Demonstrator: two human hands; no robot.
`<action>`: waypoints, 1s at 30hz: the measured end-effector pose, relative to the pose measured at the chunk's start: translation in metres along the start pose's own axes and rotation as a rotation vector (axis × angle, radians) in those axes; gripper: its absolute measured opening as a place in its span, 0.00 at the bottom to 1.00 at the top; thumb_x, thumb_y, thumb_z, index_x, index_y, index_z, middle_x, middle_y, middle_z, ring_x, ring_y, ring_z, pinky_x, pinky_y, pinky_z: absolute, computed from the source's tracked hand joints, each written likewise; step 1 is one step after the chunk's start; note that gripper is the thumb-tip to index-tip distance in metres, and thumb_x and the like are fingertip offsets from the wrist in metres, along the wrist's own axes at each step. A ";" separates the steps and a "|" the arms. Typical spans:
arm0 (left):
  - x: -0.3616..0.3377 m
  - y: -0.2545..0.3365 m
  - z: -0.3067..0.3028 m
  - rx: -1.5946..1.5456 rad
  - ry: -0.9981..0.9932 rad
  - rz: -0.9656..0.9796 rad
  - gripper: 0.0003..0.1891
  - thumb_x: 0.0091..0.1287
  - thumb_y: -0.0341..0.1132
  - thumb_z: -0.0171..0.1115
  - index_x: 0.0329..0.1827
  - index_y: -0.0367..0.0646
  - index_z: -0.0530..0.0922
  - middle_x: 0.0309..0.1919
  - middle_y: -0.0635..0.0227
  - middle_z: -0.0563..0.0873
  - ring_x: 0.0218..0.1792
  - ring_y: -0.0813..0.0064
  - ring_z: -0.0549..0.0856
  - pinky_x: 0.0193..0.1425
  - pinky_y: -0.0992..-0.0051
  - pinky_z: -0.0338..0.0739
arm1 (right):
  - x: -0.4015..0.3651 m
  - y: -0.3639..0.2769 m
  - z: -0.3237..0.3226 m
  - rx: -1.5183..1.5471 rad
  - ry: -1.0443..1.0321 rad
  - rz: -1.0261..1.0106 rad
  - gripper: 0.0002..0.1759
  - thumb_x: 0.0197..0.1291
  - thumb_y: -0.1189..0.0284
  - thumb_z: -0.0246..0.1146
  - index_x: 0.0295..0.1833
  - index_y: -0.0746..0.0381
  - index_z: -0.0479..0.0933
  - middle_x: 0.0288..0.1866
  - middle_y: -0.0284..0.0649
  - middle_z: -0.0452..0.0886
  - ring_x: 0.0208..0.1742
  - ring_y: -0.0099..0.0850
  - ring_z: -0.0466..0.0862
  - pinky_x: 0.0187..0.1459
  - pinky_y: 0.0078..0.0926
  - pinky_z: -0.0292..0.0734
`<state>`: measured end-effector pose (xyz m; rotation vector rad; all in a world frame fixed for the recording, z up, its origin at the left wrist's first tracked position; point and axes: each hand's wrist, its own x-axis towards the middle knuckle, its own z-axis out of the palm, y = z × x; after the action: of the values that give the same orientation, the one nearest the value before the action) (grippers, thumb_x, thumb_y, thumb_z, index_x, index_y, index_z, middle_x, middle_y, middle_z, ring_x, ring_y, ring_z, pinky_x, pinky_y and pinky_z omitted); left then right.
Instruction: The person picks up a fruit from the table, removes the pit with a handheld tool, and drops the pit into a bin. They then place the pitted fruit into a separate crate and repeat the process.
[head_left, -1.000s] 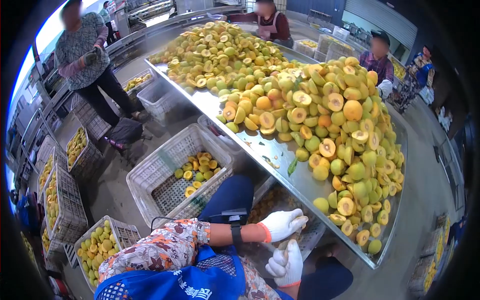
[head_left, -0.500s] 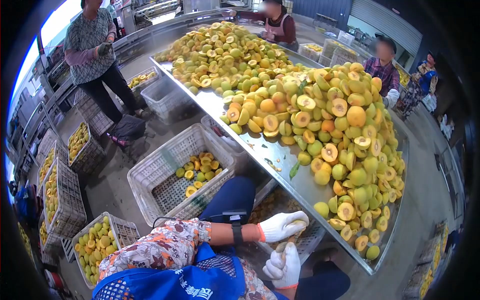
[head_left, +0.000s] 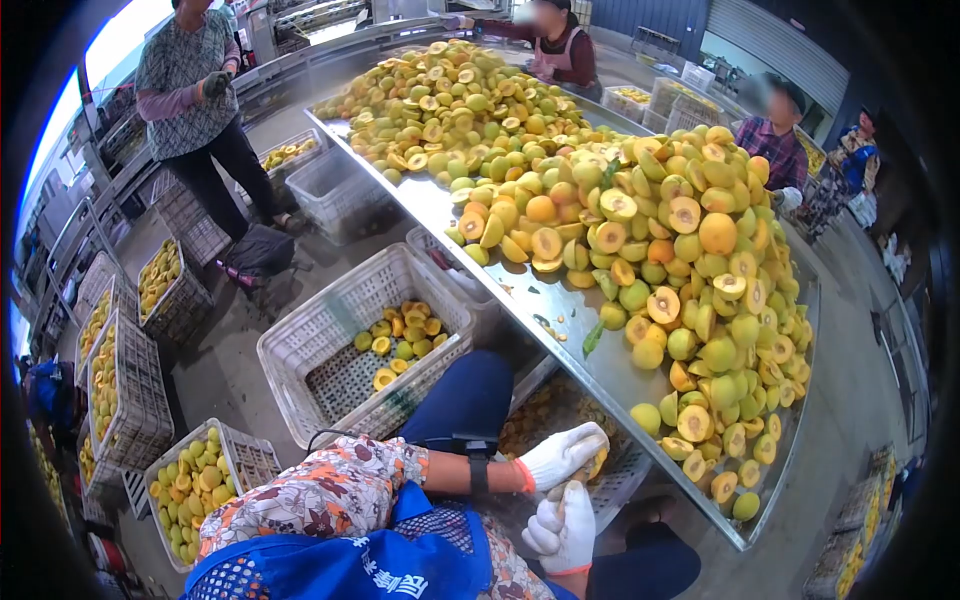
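Observation:
My left hand point(head_left: 565, 456), in a white glove, is closed on a yellow apricot-like fruit point(head_left: 598, 463), which shows only in part beyond the fingers. Just below it, my right hand point(head_left: 562, 530), also gloved, is closed with thumb raised against something small that I cannot make out. Both hands are close together over a crate point(head_left: 622, 485) with brownish bits in it, beside my knees. Above them slopes the edge of a metal table point(head_left: 560, 340), heaped with halved yellow-green fruit point(head_left: 690, 250).
A grey plastic crate point(head_left: 290, 345) with some fruit halves stands at my left. Fuller crates point(head_left: 205, 490) and stacked crates point(head_left: 130, 400) are farther left. A person point(head_left: 200, 100) stands beyond; co-workers point(head_left: 565, 50) are across the table. A green leaf point(head_left: 592, 338) lies on the metal.
My hands have shifted slightly left, and more of the yellow fruit shows at my left fingertips. The standing person's hands have moved a little. The view has tilted slightly.

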<state>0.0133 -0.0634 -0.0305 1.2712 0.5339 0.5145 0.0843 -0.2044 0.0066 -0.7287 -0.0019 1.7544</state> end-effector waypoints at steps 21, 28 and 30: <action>0.036 0.018 -0.038 0.011 -0.591 0.073 0.22 0.82 0.53 0.47 0.51 0.43 0.79 0.41 0.71 0.83 0.43 0.81 0.80 0.50 0.77 0.77 | 0.003 -0.003 -0.004 0.361 -0.284 0.096 0.25 0.83 0.49 0.41 0.52 0.56 0.74 0.19 0.25 0.60 0.11 0.17 0.58 0.17 0.21 0.53; 0.043 0.010 -0.047 -0.042 -0.697 0.117 0.22 0.81 0.53 0.49 0.52 0.41 0.79 0.39 0.70 0.83 0.42 0.81 0.81 0.49 0.78 0.77 | 0.007 -0.002 -0.003 0.301 -0.280 0.082 0.25 0.82 0.48 0.42 0.53 0.56 0.74 0.18 0.24 0.60 0.11 0.17 0.57 0.16 0.22 0.52; 0.035 0.009 -0.036 -0.142 -0.564 0.073 0.21 0.81 0.52 0.50 0.51 0.41 0.79 0.37 0.69 0.83 0.40 0.80 0.81 0.47 0.77 0.77 | 0.010 -0.003 -0.002 0.286 -0.247 0.079 0.26 0.82 0.47 0.41 0.52 0.56 0.75 0.18 0.23 0.59 0.10 0.16 0.56 0.15 0.22 0.51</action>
<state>0.0171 -0.0127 -0.0324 1.2342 -0.0222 0.2293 0.0864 -0.1957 0.0010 -0.3066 0.1090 1.8617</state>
